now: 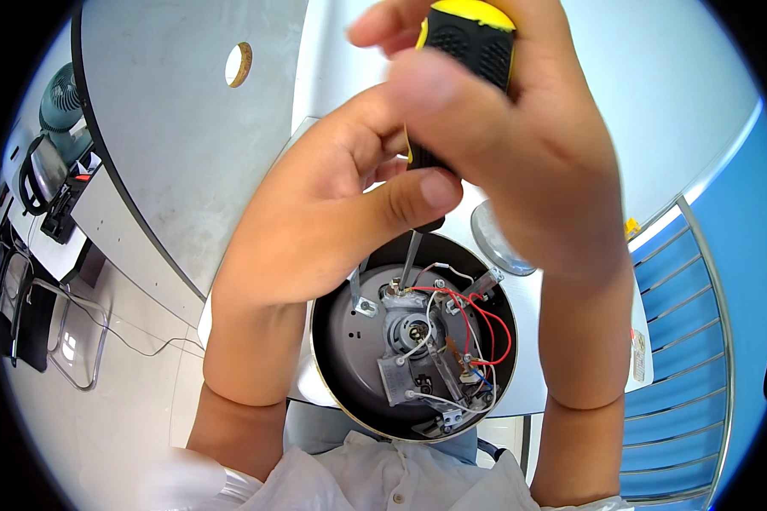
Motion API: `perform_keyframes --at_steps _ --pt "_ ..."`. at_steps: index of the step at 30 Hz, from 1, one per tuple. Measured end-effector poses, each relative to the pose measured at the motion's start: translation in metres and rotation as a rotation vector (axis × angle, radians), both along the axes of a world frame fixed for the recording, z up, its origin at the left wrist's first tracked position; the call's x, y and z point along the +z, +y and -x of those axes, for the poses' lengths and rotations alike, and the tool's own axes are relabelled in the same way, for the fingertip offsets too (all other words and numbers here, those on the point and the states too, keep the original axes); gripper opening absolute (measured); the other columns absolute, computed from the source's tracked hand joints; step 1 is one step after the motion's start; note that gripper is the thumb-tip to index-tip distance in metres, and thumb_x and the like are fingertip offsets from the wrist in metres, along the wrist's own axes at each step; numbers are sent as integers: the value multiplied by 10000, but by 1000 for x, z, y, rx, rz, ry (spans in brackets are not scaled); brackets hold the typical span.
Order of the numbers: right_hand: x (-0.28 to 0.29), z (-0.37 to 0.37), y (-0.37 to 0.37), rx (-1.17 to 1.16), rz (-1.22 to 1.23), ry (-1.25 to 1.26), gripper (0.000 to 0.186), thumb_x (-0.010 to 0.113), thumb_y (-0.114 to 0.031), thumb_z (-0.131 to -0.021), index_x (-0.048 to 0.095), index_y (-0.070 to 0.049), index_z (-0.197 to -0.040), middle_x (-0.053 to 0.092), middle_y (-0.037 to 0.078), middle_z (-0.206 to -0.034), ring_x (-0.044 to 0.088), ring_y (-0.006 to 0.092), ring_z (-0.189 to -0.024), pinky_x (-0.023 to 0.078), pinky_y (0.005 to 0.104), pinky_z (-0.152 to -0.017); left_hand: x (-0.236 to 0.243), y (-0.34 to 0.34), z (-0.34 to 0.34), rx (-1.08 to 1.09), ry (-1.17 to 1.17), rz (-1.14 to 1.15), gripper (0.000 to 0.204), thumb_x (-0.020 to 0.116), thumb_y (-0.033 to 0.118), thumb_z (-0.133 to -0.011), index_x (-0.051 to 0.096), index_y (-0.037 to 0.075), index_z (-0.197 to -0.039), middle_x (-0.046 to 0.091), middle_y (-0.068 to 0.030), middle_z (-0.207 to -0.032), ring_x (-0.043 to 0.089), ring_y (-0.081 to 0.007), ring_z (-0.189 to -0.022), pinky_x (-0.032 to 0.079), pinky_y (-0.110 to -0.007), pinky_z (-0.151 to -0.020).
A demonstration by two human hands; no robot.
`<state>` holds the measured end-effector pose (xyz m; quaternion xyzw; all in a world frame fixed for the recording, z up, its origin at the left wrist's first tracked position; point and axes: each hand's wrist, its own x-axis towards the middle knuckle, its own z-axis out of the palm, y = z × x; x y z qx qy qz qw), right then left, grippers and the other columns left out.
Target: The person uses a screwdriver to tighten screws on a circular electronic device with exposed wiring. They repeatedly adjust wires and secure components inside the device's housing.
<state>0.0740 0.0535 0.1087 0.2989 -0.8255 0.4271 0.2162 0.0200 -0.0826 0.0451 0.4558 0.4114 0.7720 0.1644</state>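
Observation:
Upright before me stands a screwdriver (469, 49) with a chunky black and yellow handle. My right hand (528, 128) is wrapped round the upper handle, its thumb smeared by motion. Lower down, my left hand (315, 200) closes on the handle, thumb across the front. The metal shaft runs down into an open round appliance housing (320, 366), dark-walled with bare inner parts. Its tip meets or nearly meets a small metal fitting (395, 288) near the far side. Red and white wires (504, 328), brackets and a grey metal plate (394, 381) lie inside.
A round transparent or shiny dish (496, 234) sits beside the housing on the white table (528, 358). Right of it runs a metal railing (729, 341). At far left are a fan (60, 98), a kettle (47, 170) and a chair (81, 345). A grey panel (170, 102) has a round hole.

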Motion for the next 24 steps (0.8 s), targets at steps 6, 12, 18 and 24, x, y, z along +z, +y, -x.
perform_keyframes --at_steps 6,12,18,24 --pt "14 4 18 167 26 -217 420 600 -279 -880 495 -31 -1202 602 208 -1053 595 340 -994 515 448 -790 -2 -5 14 -93 197 95 581 655 413 -899 545 -44 -1241 609 -172 -1216 585 -260 -1114 441 -362 -947" --pt "8 -9 14 123 74 -108 420 598 -282 -884 486 -39 -1207 592 218 -1082 584 365 -1044 518 470 -832 2 -10 13 89 136 26 839 805 501 -732 496 -27 -1306 612 -97 -1188 575 -187 -1120 427 -308 -956" --pt "2 -10 11 134 178 -30 420 596 -286 -888 478 -47 -1213 583 227 -1111 574 390 -1094 521 491 -874 -1 -11 17 26 49 123 878 842 454 -710 469 -26 -1344 579 -99 -1258 554 -198 -1163 411 -330 -990" --pt "-1 16 25 414 414 -116 420 595 -290 -892 469 -55 -1218 574 237 -1140 563 415 -1144 523 513 -916 -29 21 66 -109 326 2 480 634 335 -924 553 -3 -1255 599 -116 -1237 548 -219 -1184 412 -371 -1025"
